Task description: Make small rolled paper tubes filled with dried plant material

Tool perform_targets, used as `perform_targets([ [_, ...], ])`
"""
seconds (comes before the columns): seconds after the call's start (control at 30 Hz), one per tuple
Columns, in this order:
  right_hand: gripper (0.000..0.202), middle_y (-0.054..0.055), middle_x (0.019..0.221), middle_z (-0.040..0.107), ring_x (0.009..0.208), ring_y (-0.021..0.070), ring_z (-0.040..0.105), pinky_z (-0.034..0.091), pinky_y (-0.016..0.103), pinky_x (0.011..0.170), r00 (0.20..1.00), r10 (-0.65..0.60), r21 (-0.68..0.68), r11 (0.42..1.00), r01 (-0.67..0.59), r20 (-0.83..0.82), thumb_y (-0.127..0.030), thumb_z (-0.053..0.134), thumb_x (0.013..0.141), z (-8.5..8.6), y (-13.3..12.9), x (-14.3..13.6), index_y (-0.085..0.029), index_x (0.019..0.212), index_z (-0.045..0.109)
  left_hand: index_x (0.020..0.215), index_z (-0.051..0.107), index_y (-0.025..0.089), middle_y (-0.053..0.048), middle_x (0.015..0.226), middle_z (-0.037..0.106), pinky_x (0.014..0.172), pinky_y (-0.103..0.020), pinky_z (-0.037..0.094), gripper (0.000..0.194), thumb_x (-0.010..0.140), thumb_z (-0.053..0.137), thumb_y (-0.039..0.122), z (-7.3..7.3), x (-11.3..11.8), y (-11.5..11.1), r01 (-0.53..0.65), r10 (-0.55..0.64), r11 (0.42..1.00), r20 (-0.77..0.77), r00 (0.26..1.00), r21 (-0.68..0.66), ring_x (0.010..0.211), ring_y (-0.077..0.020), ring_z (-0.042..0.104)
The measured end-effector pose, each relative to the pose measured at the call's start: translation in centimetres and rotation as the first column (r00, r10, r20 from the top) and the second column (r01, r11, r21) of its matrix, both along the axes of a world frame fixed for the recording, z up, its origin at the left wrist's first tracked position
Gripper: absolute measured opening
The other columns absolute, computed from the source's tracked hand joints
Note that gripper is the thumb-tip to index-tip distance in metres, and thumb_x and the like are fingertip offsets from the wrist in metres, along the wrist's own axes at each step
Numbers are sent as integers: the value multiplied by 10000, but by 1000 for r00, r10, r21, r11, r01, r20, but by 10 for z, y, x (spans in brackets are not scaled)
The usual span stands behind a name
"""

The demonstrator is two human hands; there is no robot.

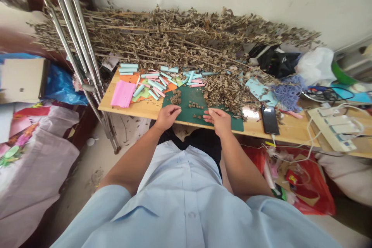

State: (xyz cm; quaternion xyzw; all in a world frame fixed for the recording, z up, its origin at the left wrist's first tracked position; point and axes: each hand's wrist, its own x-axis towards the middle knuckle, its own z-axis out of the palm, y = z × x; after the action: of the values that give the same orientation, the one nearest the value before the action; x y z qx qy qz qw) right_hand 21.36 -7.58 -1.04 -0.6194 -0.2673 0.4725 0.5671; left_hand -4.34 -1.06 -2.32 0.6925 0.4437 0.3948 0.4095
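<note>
My left hand [168, 117] rests at the front left edge of a green cutting mat [186, 115], its fingers curled and thumb against them; whatever it may hold is hidden. Over the mat's front middle, my right hand [217, 119] has its fingers loosely bent and a little apart, with nothing visible in them. Between the hands lie several small brown balls of crumbled plant [195, 105] and a few loose bits [198, 116]. A larger brown clump [175, 97] sits just beyond my left hand. Dry crumbled leaves [225, 92] are heaped at the mat's right.
Blue and pink paper rolls [157, 85] and pink paper sheets [122, 93] lie left. Long dried plant stalks [174, 35] run along the wall. A phone [270, 119], blue yarn [289, 92] and a power strip [334, 128] are right. Metal crutches [78, 42] lean left.
</note>
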Motion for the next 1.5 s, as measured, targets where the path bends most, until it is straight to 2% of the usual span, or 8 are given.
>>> perform_targets([
  [0.2, 366, 32, 776, 765, 623, 149, 732, 646, 263, 598, 999, -26, 28, 999, 27, -47, -367, 889, 673, -1, 0, 4, -182, 963, 766, 1026, 755, 195, -57, 922, 759, 820, -325, 570, 265, 920, 648, 412, -1, -1, 0, -6, 6, 1000, -14, 1000, -3, 874, -188, 707],
  [0.43, 381, 40, 887, 775, 768, 176, 770, 668, 304, 714, 997, 45, 30, 999, -43, -59, -445, 856, 738, -7, 0, 9, -209, 1021, 761, 1017, 755, 194, -52, 913, 755, 804, -314, 569, 266, 919, 651, 417, 0, -1, 0, -9, 9, 1000, -6, 1000, -5, 863, -182, 704],
  [0.57, 383, 65, 870, 782, 786, 201, 777, 668, 322, 752, 996, 30, 16, 999, -29, -85, -425, 885, 707, -9, 1, 9, -186, 982, 766, 1022, 757, 189, -53, 921, 753, 801, -309, 564, 251, 920, 654, 393, 3, -2, -1, -7, 7, 1000, -23, 1000, -4, 856, -181, 698],
  [0.73, 379, 52, 826, 776, 724, 190, 768, 659, 294, 683, 995, 30, 18, 999, -29, -91, -443, 903, 672, -9, 1, 8, -190, 914, 759, 1011, 757, 195, -46, 894, 748, 785, -309, 562, 239, 926, 647, 389, 3, -4, -1, -2, 2, 1000, -24, 1000, 9, 824, -177, 693],
  [0.9, 379, 75, 966, 795, 755, 194, 774, 647, 281, 644, 992, 71, 3, 997, -71, -106, -473, 869, 708, -7, 0, 8, -206, 943, 739, 1014, 754, 193, -51, 907, 752, 782, -309, 564, 238, 926, 649, 388, 0, -4, 0, 2, -2, 1000, -5, 1000, 2, 837, -181, 699],
  [1.23, 417, 70, 781, 778, 694, 189, 754, 643, 282, 665, 994, 65, -15, 998, -67, -86, -404, 939, 571, -4, -1, 8, -163, 873, 784, 1008, 754, 189, -57, 925, 752, 820, -320, 562, 224, 921, 653, 369, 4, -4, -1, 2, -2, 1000, -12, 1000, 12, 858, -183, 700],
  [1.5, 359, 41, 667, 733, 526, 161, 686, 596, 271, 517, 997, 67, -3, 998, -66, 44, -460, 887, 632, -8, -4, 3, -166, 777, 741, 1005, 757, 191, -60, 943, 756, 831, -326, 568, 210, 919, 654, 353, 2, -4, 0, 0, 0, 1000, -28, 1000, 20, 872, -189, 706],
])
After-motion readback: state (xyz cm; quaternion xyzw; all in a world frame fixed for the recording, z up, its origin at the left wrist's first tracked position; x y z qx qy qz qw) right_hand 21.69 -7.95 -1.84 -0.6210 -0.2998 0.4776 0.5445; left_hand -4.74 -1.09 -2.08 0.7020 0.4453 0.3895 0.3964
